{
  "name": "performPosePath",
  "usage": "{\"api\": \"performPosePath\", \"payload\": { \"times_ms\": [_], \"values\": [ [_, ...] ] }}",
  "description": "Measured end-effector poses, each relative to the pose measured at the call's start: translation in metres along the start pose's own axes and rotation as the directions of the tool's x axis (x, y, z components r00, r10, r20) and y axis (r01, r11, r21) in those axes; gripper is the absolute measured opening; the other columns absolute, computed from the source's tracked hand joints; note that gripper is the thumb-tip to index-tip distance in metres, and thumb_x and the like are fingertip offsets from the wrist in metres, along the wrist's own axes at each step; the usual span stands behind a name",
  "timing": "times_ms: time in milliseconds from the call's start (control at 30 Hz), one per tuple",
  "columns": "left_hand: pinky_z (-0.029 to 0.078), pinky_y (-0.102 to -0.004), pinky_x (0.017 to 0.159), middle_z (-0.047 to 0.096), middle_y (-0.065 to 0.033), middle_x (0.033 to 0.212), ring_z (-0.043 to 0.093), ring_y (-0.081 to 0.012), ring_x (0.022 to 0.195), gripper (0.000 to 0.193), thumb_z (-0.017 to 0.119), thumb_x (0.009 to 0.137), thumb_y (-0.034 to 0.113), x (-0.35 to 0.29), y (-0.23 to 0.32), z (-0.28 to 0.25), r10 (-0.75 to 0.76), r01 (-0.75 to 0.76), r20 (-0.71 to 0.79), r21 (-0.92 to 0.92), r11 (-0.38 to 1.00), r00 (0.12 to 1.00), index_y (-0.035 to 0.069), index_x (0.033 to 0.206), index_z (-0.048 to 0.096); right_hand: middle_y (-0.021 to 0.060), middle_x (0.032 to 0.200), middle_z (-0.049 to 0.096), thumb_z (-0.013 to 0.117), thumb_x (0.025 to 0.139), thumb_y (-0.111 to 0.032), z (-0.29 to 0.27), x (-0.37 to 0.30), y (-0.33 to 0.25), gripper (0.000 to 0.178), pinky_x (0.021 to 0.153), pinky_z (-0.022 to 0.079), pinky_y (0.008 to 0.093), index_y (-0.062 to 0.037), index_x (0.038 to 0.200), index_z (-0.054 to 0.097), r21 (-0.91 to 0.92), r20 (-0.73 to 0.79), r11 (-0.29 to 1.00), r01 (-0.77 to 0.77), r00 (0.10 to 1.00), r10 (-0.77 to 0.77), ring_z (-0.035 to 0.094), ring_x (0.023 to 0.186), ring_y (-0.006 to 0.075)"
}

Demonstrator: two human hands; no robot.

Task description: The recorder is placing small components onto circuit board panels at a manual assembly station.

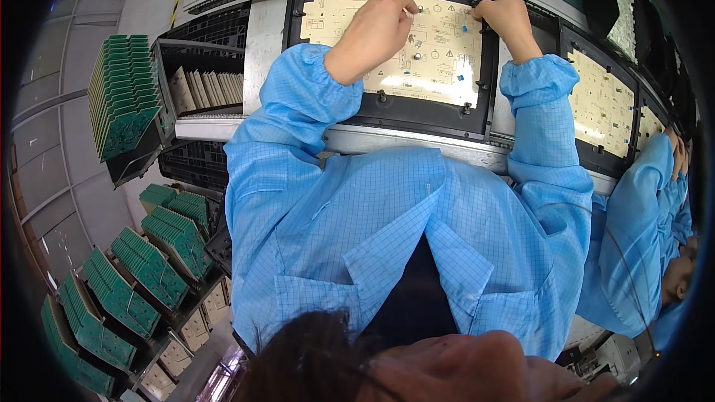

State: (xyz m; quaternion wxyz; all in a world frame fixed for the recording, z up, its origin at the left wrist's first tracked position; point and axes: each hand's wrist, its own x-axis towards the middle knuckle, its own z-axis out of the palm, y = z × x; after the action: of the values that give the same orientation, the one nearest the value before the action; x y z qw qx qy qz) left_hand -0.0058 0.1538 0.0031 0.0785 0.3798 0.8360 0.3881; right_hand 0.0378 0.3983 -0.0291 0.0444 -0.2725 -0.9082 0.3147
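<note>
A cream circuit board (439,89) with printed markings lies in a black carrier frame (488,67) in front of me. My left hand (374,36) reaches over the upper middle of the board. Its fingers are drawn together in a pinch beside a small round component (419,9), and whatever is in them is hidden. My right hand (508,15) is at the frame's far right corner, fingers curled in by a black clip (474,4); what they grip cannot be made out. Small blue components (461,77) and a dark round one (418,56) stand on the board.
A second framed board (602,97) sits further right on the line, near a co-worker in a blue sleeve (633,208). At the left, a black rack (167,67) holds upright boards beside a stack of green boards (123,97). More green boards (153,260) stand in racks at the lower left.
</note>
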Motion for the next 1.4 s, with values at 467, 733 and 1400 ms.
{"api": "performPosePath", "payload": {
  "times_ms": [467,733,1400],
  "values": [
    [0.052,-0.0314,0.066,0.070,-0.0137,0.079,0.066,-0.0194,0.071,0.017,0.065,0.087,0.011,0.002,-0.007,-0.024,-0.150,0.148,-0.009,-0.095,0.984,0.989,-0.002,0.097,0.071,0.0135,0.091,0.070,0.070,0.067,-0.018,0.002,-0.012,-0.014,0.042,0.078,0.051,0.0379,-0.0060,0.106,0.061,-0.109,-0.093,0.994,-0.017,0.996,0.007,0.068,0.088,0.0297],
    [0.054,-0.0289,0.068,0.072,-0.0115,0.081,0.068,-0.0169,0.075,0.017,0.069,0.085,0.012,0.003,-0.004,-0.033,-0.211,0.215,0.051,-0.106,0.971,0.976,0.000,0.096,0.072,0.0124,0.090,0.070,0.072,0.075,-0.014,0.004,-0.031,-0.020,0.034,0.075,0.051,0.0432,-0.0092,0.108,0.062,-0.203,-0.176,0.967,0.155,0.965,-0.192,0.066,0.085,0.0352],
    [0.054,-0.0367,0.073,0.070,-0.0185,0.078,0.069,-0.0305,0.075,0.016,0.065,0.075,0.007,0.084,-0.004,0.059,0.035,-0.029,0.150,-0.046,0.999,0.988,-0.003,0.085,0.073,0.0164,0.088,0.062,0.058,0.085,0.000,0.018,-0.081,0.005,0.011,0.076,0.049,0.0384,-0.0025,0.095,0.059,0.203,-0.279,0.815,0.543,0.830,-0.483,0.059,0.085,0.0344]
  ]
}}
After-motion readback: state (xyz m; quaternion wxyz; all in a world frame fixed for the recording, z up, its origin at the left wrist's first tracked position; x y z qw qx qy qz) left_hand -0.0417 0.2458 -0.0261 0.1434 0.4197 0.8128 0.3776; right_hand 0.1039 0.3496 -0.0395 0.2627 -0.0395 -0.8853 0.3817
